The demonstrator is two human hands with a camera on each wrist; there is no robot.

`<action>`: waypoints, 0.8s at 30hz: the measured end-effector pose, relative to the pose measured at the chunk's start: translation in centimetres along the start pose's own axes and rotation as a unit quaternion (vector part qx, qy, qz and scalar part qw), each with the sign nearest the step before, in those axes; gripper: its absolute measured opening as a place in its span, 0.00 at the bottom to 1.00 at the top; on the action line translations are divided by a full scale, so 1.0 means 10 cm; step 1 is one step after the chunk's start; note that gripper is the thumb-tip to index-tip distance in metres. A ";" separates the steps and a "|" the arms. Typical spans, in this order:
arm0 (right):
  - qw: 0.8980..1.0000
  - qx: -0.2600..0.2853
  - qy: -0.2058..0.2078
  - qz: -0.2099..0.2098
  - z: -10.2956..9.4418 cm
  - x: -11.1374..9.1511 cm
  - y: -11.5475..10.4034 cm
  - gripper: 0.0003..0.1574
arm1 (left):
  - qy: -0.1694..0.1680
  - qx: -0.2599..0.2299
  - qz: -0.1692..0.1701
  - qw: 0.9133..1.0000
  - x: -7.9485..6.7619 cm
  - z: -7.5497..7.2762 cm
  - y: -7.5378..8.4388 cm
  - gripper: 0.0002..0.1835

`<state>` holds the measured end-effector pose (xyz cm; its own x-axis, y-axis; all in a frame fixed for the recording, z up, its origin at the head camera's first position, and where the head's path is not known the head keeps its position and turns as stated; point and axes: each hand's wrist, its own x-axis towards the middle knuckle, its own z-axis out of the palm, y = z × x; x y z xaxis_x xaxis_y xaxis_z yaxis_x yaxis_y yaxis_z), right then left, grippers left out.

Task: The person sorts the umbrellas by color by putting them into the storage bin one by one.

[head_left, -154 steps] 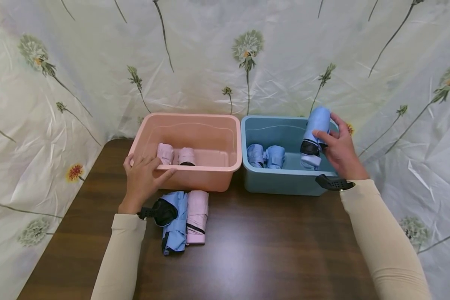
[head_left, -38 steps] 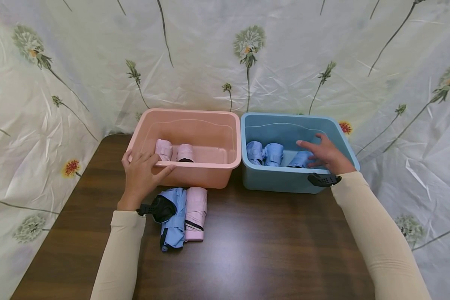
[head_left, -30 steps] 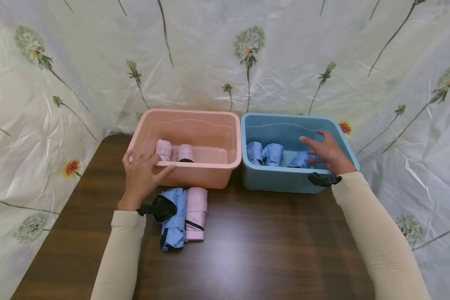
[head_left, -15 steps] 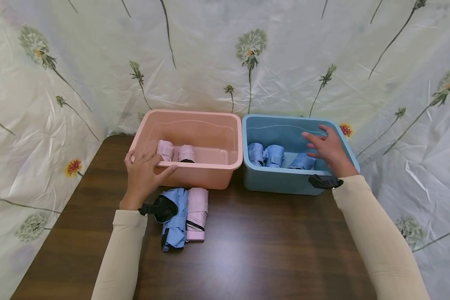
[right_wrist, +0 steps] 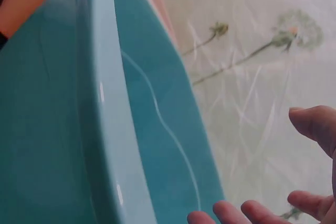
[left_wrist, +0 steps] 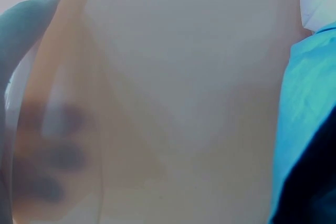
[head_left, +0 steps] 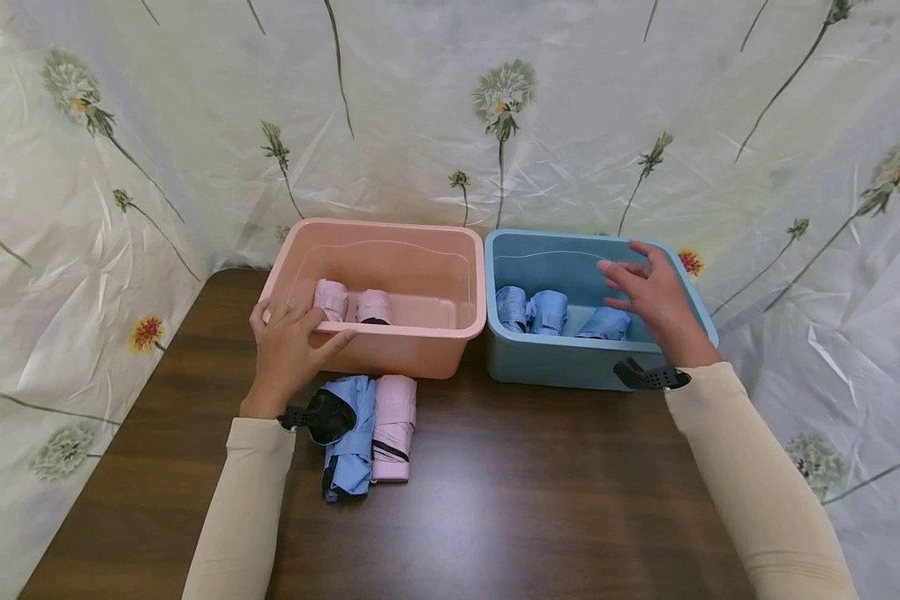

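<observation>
My left hand (head_left: 285, 346) grips the front left rim of the pink bin (head_left: 405, 354); in the left wrist view its fingers show as dark shapes through the bin wall (left_wrist: 178, 103). Inside that bin are two pink folded umbrellas (head_left: 332, 300). My right hand (head_left: 656, 296) is spread and holds nothing, above the right part of the blue bin (head_left: 555, 362). Below it lies a blue folded umbrella (head_left: 604, 323), beside two other blue umbrellas (head_left: 549, 312) at the left of that bin. The right wrist view shows my fingertips (right_wrist: 257, 213) past the bin's rim.
On the dark wooden table (head_left: 495, 500), in front of the pink bin, a blue umbrella (head_left: 352, 458) lies beside a pink umbrella (head_left: 394, 425). My left wrist strap partly covers the blue one. Behind the bins hangs a flowered sheet (head_left: 405, 117).
About five seconds ago my right hand held a blue umbrella over the blue bin; the umbrella now lies inside, released. Since then that hand has risen slightly away. My left hand has stayed.
</observation>
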<state>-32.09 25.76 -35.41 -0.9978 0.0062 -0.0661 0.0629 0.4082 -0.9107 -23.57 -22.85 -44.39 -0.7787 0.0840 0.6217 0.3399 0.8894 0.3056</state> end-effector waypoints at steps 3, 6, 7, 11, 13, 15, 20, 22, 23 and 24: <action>1.000 0.008 -0.005 -0.016 0.02 -0.08 -0.06 0.63 | -0.001 0.002 -0.001 1.000 0.00 0.00 0.00 0.26; 0.999 0.012 -0.009 -0.034 0.05 -0.17 -0.12 0.60 | -0.005 0.003 -0.004 1.000 0.01 -0.01 0.00 0.26; 0.999 0.012 -0.010 -0.039 0.07 -0.20 -0.14 0.60 | -0.006 0.003 -0.005 1.000 0.01 -0.01 0.00 0.26; 0.998 0.022 -0.019 -0.058 0.13 -0.30 -0.23 0.57 | -0.010 0.004 -0.009 1.000 0.00 0.00 0.00 0.26; 0.997 0.024 -0.024 -0.064 0.17 -0.35 -0.27 0.55 | -0.011 0.005 -0.009 1.000 0.00 0.00 0.00 0.26; 0.996 0.028 -0.031 -0.073 0.20 -0.40 -0.30 0.53 | -0.010 0.004 -0.009 1.000 0.00 0.00 -0.01 0.26; 0.995 0.025 -0.037 -0.095 0.28 -0.53 -0.35 0.50 | -0.006 0.005 -0.006 1.000 0.00 0.02 -0.02 0.26; 0.994 0.021 -0.036 -0.101 0.32 -0.57 -0.35 0.50 | -0.004 0.004 -0.004 1.000 0.00 0.02 -0.02 0.25; 0.994 0.023 -0.038 -0.105 0.34 -0.59 -0.36 0.49 | -0.004 0.004 -0.003 1.000 0.00 0.02 -0.02 0.25; 0.993 0.026 -0.040 -0.108 0.36 -0.60 -0.36 0.48 | -0.003 0.003 -0.002 1.000 0.00 0.02 -0.02 0.25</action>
<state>-26.21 20.99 -33.23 -0.9834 -0.1497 0.1027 -0.1491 0.3436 -0.9272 -23.72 -22.92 -44.58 -0.7832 0.0831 0.6163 0.3333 0.8928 0.3031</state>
